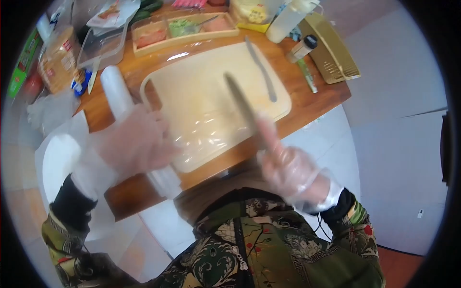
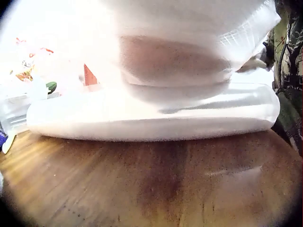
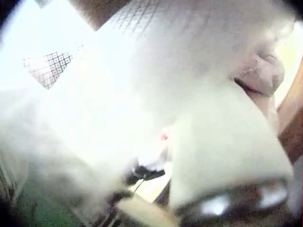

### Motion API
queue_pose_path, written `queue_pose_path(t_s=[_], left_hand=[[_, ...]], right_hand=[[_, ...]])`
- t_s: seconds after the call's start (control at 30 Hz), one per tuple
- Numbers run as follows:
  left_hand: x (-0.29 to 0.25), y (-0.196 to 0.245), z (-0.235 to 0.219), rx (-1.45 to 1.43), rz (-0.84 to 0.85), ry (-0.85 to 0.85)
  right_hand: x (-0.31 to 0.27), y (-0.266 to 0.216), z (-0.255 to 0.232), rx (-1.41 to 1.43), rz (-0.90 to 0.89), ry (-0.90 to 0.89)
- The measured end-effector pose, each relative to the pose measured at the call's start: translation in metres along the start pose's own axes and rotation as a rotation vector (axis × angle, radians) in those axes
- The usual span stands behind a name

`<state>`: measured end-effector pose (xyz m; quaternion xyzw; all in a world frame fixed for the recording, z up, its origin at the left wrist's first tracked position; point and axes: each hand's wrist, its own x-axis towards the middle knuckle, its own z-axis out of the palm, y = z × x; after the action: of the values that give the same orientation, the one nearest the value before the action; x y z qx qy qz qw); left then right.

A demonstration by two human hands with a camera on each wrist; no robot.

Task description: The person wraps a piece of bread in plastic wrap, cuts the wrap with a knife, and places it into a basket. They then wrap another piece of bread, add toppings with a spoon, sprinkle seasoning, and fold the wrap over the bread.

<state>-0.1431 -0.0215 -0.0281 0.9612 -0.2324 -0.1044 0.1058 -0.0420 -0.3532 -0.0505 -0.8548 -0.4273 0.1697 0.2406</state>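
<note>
My right hand (image 1: 293, 170), in a clear plastic glove, grips a knife (image 1: 240, 100) whose blurred blade points forward over the cream cutting board (image 1: 197, 86). One finger lies along the knife near the handle. Shiny clear film covers the near part of the board. My gloved left hand (image 1: 137, 141), also blurred, hovers at the board's left side with its fingers loose, over a roll of clear plastic (image 1: 115, 89). From the left wrist, the roll (image 2: 151, 125) lies along the wooden table. A grey, narrow-bladed knife (image 1: 261, 69) lies on the board's right side.
Behind the board stands a wooden tray (image 1: 192, 39) of fillings in compartments. A white squeeze bottle (image 1: 288, 21), a black-capped seasoning jar (image 1: 302, 49) and a tan basket (image 1: 331, 53) are at the right. Bagged bread (image 1: 56, 62) and a clear container (image 1: 103, 50) stand left.
</note>
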Motion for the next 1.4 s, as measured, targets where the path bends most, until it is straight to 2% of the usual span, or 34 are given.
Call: queue_pose_path(t_s=[0.03, 0.1, 0.17, 0.2, 0.27, 0.33, 0.37, 0.4, 0.47, 0.53, 0.6, 0.63, 0.67, 0.7, 0.73, 0.77, 0.8, 0.83, 0.87, 0.93, 0.97, 1.03, 1.1, 1.13, 1.17, 1.2, 1.27, 1.4], left_hand=[[-0.001, 0.002, -0.005, 0.037, 0.015, -0.024], [-0.004, 0.001, -0.006, 0.036, 0.045, 0.023], [-0.009, -0.002, 0.001, 0.029, 0.061, 0.088], [-0.007, -0.003, -0.001, 0.03, 0.053, 0.091], [-0.01, -0.002, -0.001, -0.023, 0.049, 0.086], [-0.007, 0.003, -0.003, -0.018, 0.006, 0.054], [-0.007, 0.005, -0.003, 0.004, -0.008, 0.033], [-0.007, 0.006, -0.002, -0.009, -0.043, 0.017], [-0.006, 0.007, -0.002, -0.069, -0.007, 0.076], [-0.006, 0.012, -0.006, -0.106, -0.03, 0.059], [-0.007, 0.017, -0.01, -0.076, -0.026, 0.088], [-0.008, 0.021, -0.015, -0.082, -0.034, 0.079], [-0.01, 0.027, -0.021, -0.017, -0.109, 0.175], [-0.011, 0.03, -0.025, 0.051, -0.182, 0.271], [-0.012, 0.033, -0.021, 0.053, -0.188, 0.263], [-0.012, 0.033, -0.011, 0.068, -0.451, 0.486], [-0.013, 0.031, 0.002, 0.085, -0.713, 0.711], [-0.012, 0.018, 0.017, 0.139, -0.731, 0.866], [-0.016, 0.015, 0.026, 0.141, -0.739, 0.866], [-0.022, 0.013, 0.037, -0.074, -1.216, 0.73], [-0.023, 0.011, 0.042, -0.079, -1.225, 0.731], [-0.024, 0.007, 0.05, -0.44, -1.286, 0.658], [-0.018, 0.008, 0.053, -0.486, -1.287, 0.705], [-0.01, 0.012, 0.046, -0.523, -1.271, 0.751], [-0.004, 0.017, 0.032, -0.7, -1.29, 0.717], [-0.005, 0.014, 0.037, -0.706, -1.305, 0.724], [-0.009, 0.007, 0.05, -0.474, -1.342, 0.633], [-0.002, 0.007, 0.042, -0.464, -1.397, 0.592]], right_hand=[[0.008, 0.014, -0.011, -0.018, 0.005, 0.016], [0.035, 0.047, -0.036, -0.573, 0.071, 0.243], [0.057, 0.098, -0.048, -0.38, -0.032, 0.342], [0.065, 0.108, -0.059, -0.38, -0.041, 0.341], [0.079, 0.122, -0.071, -0.599, 0.246, 0.187], [0.088, 0.128, -0.077, -0.694, 0.276, 0.24], [0.093, 0.128, -0.079, -0.697, 0.253, 0.24], [0.097, 0.149, -0.078, -0.651, 0.199, 0.259], [0.101, 0.167, -0.075, -0.669, 0.207, 0.212], [0.1, 0.155, -0.077, -0.72, 0.233, 0.159], [0.098, 0.149, -0.077, -0.737, 0.03, 0.38], [0.099, 0.125, -0.077, -0.642, -0.004, 0.477], [0.098, 0.104, -0.076, -0.632, -0.005, 0.469], [0.096, 0.083, -0.074, -0.416, -0.018, 0.428], [0.094, 0.07, -0.069, -0.201, -0.033, 0.389], [0.089, 0.062, -0.061, -0.193, -0.036, 0.387], [0.083, 0.056, -0.054, -0.091, -0.132, 0.305], [0.081, 0.053, -0.048, 0.013, -0.229, 0.221], [0.084, 0.046, -0.047, 0.015, -0.235, 0.216], [0.087, 0.035, -0.05, -0.218, -0.472, 0.059], [0.089, 0.037, -0.047, -0.209, -0.491, 0.051], [0.09, 0.047, -0.042, -0.188, -0.525, 0.039], [0.093, 0.055, -0.036, -0.166, -0.561, 0.018], [0.095, 0.058, -0.034, -0.172, -0.597, -0.005], [0.097, 0.062, -0.033, -0.178, -0.632, -0.026], [0.097, 0.066, -0.031, -0.179, -0.644, -0.038], [0.097, 0.073, -0.03, -0.173, -0.641, -0.014], [0.1, 0.079, -0.032, -0.16, -0.65, -0.062]])
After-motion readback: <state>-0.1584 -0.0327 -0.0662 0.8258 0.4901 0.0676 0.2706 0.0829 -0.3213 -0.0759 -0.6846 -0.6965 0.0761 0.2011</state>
